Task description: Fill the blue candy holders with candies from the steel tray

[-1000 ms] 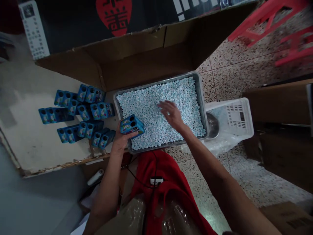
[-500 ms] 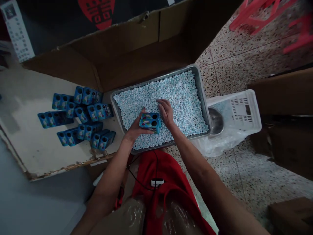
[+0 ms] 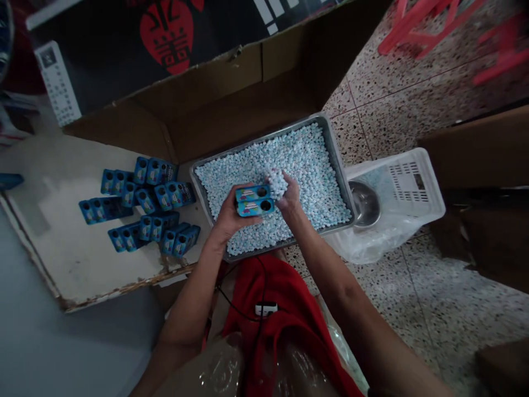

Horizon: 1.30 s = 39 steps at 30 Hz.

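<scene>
My left hand (image 3: pixel 231 214) grips two small blue boxes (image 3: pixel 255 200) side by side, each with a round dark hole in its upper face. Cupped in my right hand (image 3: pixel 290 194) is a heap of small pale blue and white pellets (image 3: pixel 277 183), right beside the boxes' holed ends. Both hands are above a metal tray (image 3: pixel 336 149) filled with the same pellets. To the left, several more blue boxes (image 3: pixel 155 172) of this kind stand in groups on a worn white tabletop (image 3: pixel 53 242).
A large open cardboard box (image 3: pixel 231 94) lies behind the tray. At the right are a steel bowl (image 3: pixel 363 204) and a white plastic basket (image 3: pixel 432 182) with clear plastic. Red stools (image 3: pixel 430 27) stand on the speckled floor; brown cartons (image 3: pixel 475 143) line the right side.
My right hand has scooped up pellets and turned palm up, lifting them next to the boxes. My left hand still holds the two boxes. The whole view has shifted slightly.
</scene>
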Motion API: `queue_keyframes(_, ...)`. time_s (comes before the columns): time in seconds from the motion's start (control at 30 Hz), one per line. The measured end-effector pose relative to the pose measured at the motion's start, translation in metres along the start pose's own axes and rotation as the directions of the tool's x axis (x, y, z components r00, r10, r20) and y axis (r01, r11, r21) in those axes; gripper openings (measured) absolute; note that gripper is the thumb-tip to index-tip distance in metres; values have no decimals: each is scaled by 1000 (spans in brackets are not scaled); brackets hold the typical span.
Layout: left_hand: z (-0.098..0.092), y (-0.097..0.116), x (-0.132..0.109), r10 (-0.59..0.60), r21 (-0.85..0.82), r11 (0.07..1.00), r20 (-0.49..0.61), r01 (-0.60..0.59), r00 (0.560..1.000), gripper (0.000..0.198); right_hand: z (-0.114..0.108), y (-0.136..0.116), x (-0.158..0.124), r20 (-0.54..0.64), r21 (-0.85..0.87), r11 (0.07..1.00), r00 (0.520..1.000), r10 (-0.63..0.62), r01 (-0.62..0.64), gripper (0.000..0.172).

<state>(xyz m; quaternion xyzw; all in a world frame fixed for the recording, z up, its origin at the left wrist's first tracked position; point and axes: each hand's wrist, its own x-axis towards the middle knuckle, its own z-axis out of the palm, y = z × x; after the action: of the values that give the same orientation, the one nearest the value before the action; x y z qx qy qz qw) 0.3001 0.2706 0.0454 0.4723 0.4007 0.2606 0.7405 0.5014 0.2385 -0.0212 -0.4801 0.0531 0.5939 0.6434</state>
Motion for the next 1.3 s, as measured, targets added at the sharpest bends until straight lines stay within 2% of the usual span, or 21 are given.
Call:
queue_keyframes(0.13,-23,4,-5,152,244,965,-214,-97,965,83,23,-21,-16,78,64,998,997,-18,13,28)
queue_keyframes(0.23,-23,-2,0,180,297,949,-249,-102,952,77,49,-31,-44,127,24,991,983,-131,129,30)
queue_keyframes(0.33,-14,-9,7,201,318,942,-264,-112,943,75,73,-33,-68,156,-100,959,956,-247,264,35)
queue_keyframes(0.5,-12,-15,10,265,399,904,-236,-156,935,72,86,-30,-80,241,-233,867,890,-387,440,42)
queue_keyframes(0.63,-17,-22,12,313,485,852,-163,-200,936,73,84,-26,-73,326,-234,823,840,-435,517,43)
queue_keyframes(0.8,-17,-30,14,370,542,797,-93,-265,924,74,84,-15,-66,372,-192,735,741,-559,651,44)
queue_keyframes(0.97,-21,-40,21,429,563,761,-65,-321,901,74,86,-4,-71,440,-276,621,671,-597,733,47)
queue_keyframes(1.07,-29,-44,27,449,538,758,-23,-367,893,73,76,-6,-77,498,-362,537,645,-580,762,50)
queue_keyframes(1.17,-44,-44,31,473,521,756,-15,-397,881,77,45,-11,-85,505,-516,398,645,-574,758,48)
queue_keyframes(1.23,-54,-45,32,482,501,753,19,-425,876,80,15,-6,-92,498,-679,222,662,-560,700,41)
queue_keyframes(1.3,-64,-46,31,480,479,757,51,-443,876,81,-17,8,-98,532,-796,-20,683,-501,605,43)
